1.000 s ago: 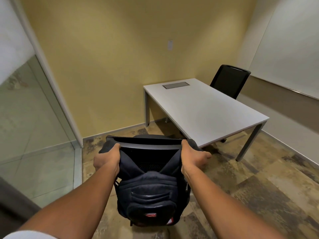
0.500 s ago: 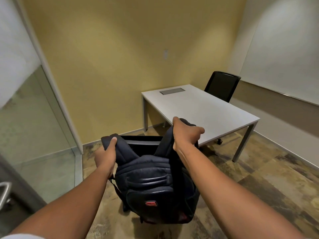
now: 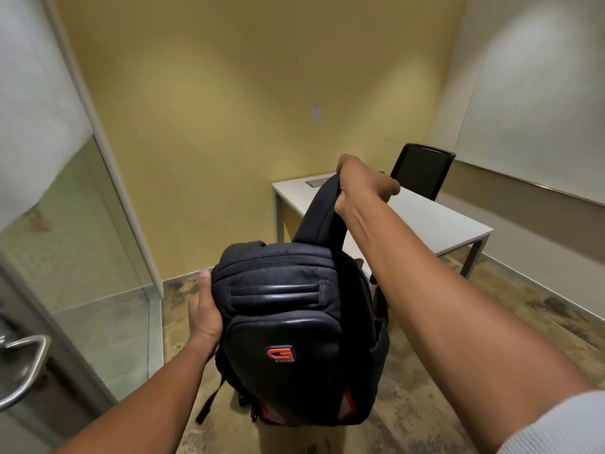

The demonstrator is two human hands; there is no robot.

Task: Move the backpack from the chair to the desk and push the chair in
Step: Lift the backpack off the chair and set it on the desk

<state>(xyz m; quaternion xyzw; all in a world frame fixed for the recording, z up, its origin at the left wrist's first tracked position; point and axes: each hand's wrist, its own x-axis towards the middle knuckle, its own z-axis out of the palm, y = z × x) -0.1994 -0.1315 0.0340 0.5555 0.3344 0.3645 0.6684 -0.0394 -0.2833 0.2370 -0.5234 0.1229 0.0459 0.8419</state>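
Room: small office with yellow wall [image 3: 229, 109] ahead, glass partition [image 3: 82, 257] at left, whiteboard [image 3: 540, 109] at right, mottled floor [image 3: 491, 339] below.
Table: white top [image 3: 435, 221] against the yellow wall, bare apart from a grey cable hatch [image 3: 316, 182] near its far end; near corner hidden behind strap and forearm.
Backpack: black with red logo, backpack [image 3: 294, 332] hanging in the air in front of the body, clear of any seat, short of the table and left of its near edge.
Right hand: right hand [image 3: 363, 188] raised high, fingers closed tight round the shoulder strap [image 3: 322, 217], bearing most of the weight by the look of the taut strap.
Left hand: left hand [image 3: 204, 309] open and flat against the bag's left side, thumb up along the edge, steadying rather than gripping.
Chair: only a black chair [image 3: 422, 170] visible, at the far side of the table; the one to be pushed in not in view, likely below or behind the bag.
Door handle: metal door handle [image 3: 23, 371] at lower left, well apart from the action.
Step in hand: carrying stage, bag lifted and on its way to the table; set-down not yet done.
Next move, as judged: swing right and forward over the table's near edge, lower until the base rests flat, support underneath with the left palm to stop swinging, then release the strap.
After that: chair to be found and slid under the table.
Risk: dangling lower straps [image 3: 206, 404] apt to catch the table edge.
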